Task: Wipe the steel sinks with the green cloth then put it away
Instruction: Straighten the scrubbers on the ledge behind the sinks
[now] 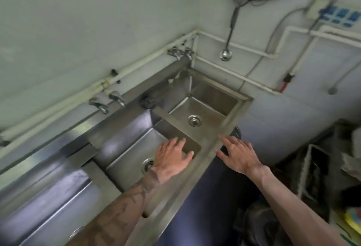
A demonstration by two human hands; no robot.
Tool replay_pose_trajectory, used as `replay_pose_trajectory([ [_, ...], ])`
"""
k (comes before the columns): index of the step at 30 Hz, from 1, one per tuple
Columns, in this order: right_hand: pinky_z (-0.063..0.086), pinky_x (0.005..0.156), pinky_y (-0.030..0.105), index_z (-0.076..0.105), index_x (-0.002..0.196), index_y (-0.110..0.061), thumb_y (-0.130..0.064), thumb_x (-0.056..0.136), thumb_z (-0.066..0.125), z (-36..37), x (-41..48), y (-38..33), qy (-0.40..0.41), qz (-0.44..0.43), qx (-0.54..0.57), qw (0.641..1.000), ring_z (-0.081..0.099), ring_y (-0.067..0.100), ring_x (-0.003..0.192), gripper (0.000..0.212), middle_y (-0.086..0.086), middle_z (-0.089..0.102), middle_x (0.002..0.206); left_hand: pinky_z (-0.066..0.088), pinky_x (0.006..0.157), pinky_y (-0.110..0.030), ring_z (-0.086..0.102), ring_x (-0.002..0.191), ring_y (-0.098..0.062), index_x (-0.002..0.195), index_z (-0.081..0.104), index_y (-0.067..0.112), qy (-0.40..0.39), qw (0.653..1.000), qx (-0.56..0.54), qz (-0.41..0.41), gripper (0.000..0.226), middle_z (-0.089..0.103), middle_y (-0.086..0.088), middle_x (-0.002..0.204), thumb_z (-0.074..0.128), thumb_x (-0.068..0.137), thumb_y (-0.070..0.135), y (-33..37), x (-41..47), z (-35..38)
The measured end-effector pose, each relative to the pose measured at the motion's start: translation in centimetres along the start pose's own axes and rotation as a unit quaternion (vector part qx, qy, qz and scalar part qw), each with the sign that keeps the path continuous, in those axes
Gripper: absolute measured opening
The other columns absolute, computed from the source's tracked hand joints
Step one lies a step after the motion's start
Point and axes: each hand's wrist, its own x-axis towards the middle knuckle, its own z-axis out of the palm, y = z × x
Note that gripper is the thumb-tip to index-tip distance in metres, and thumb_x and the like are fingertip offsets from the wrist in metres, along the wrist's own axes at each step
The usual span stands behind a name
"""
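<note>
A steel unit with three sink basins runs diagonally from lower left to upper right. The far basin (213,97) has a round drain. The middle basin (125,144) lies below it, and the near basin (48,206) is at the lower left. My left hand (172,157) hovers over the middle basin's right side, fingers spread, holding nothing. My right hand (238,154) is spread over the front rim (213,144) of the unit, also empty. No green cloth shows near the sinks or in either hand.
Two pairs of taps (106,101) (180,52) stick out from white pipes along the wall. A ladle (226,54) hangs on the right wall. Dark crates and clutter (316,167) stand at the right, with colourful cloth-like items (353,218) at the lower right edge.
</note>
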Motion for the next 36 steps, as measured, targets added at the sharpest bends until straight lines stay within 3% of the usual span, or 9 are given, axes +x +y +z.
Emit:
replay_pose_trajectory([
  [9, 0.039, 0.116, 0.047, 0.037, 0.157, -0.030, -0.059, 0.103, 0.047, 1.7, 16.0, -12.3, -0.025, -0.167, -0.023, 0.985, 0.050, 0.029, 0.141, 0.062, 0.003, 0.049, 0.156, 0.029, 0.125, -0.049, 0.043, 0.149, -0.029, 0.161, 0.035, 0.032, 0.070, 0.981, -0.031, -0.180, 0.065, 0.044, -0.003, 0.163, 0.042, 0.103, 0.062, -15.5, 0.6, -2.4],
  [13, 0.041, 0.114, 0.047, 0.035, 0.160, -0.027, -0.053, 0.100, 0.056, 3.3, 23.3, -15.9, -0.035, -0.211, -0.023, 0.977, 0.050, 0.034, 0.140, 0.068, 0.007, 0.044, 0.159, 0.024, 0.128, -0.047, 0.034, 0.155, -0.031, 0.166, 0.027, 0.029, 0.078, 0.954, -0.044, -0.287, 0.069, 0.033, -0.007, 0.171, 0.045, 0.106, 0.058, -19.9, 0.3, -2.6],
  [17, 0.044, 0.109, 0.050, 0.038, 0.158, -0.020, -0.042, 0.098, 0.066, 4.4, 29.7, -18.3, -0.058, -0.249, -0.004, 0.967, 0.051, 0.037, 0.137, 0.070, 0.013, 0.045, 0.155, 0.040, 0.119, -0.049, 0.053, 0.138, -0.030, 0.154, 0.043, 0.026, 0.109, 0.935, -0.049, -0.335, 0.059, 0.054, -0.007, 0.152, 0.052, 0.103, 0.054, -24.3, 0.1, -1.6],
  [20, 0.045, 0.108, 0.049, 0.042, 0.156, -0.017, -0.038, 0.097, 0.069, 5.7, 34.2, -19.4, -0.072, -0.250, -0.006, 0.965, 0.050, 0.038, 0.138, 0.069, 0.015, 0.046, 0.155, 0.041, 0.116, -0.047, 0.055, 0.136, -0.031, 0.151, 0.047, 0.022, 0.118, 0.920, -0.050, -0.371, 0.057, 0.057, -0.008, 0.148, 0.059, 0.102, 0.049, -27.0, 0.3, -0.9],
  [24, 0.039, 0.117, 0.052, 0.034, 0.161, -0.022, -0.044, 0.097, 0.066, 7.7, 39.5, -20.1, -0.093, -0.239, -0.032, 0.966, 0.039, 0.037, 0.148, 0.075, 0.012, 0.034, 0.166, 0.041, 0.115, -0.049, 0.052, 0.140, -0.036, 0.155, 0.044, 0.015, 0.121, 0.906, -0.050, -0.403, 0.066, 0.052, -0.013, 0.153, 0.065, 0.100, 0.046, -30.9, 1.5, 0.8],
  [30, 0.039, 0.114, 0.058, 0.035, 0.161, -0.023, -0.040, 0.094, 0.069, 11.2, 46.1, -20.9, -0.084, -0.243, -0.056, 0.965, 0.040, 0.043, 0.146, 0.077, 0.015, 0.030, 0.167, 0.033, 0.122, -0.051, 0.041, 0.150, -0.037, 0.163, 0.035, 0.018, 0.131, 0.897, -0.042, -0.419, 0.081, 0.039, -0.015, 0.166, 0.071, 0.097, 0.049, -35.7, 4.3, 3.5],
  [36, 0.041, 0.109, 0.059, 0.038, 0.159, -0.024, -0.031, 0.092, 0.075, 14.0, 49.3, -22.1, -0.067, -0.256, -0.068, 0.962, 0.028, 0.043, 0.150, 0.077, 0.015, 0.024, 0.168, 0.045, 0.109, -0.056, 0.054, 0.132, -0.042, 0.149, 0.052, 0.014, 0.157, 0.912, -0.001, -0.379, 0.077, 0.054, -0.018, 0.149, 0.085, 0.085, 0.040, -38.4, 5.5, 5.7],
])
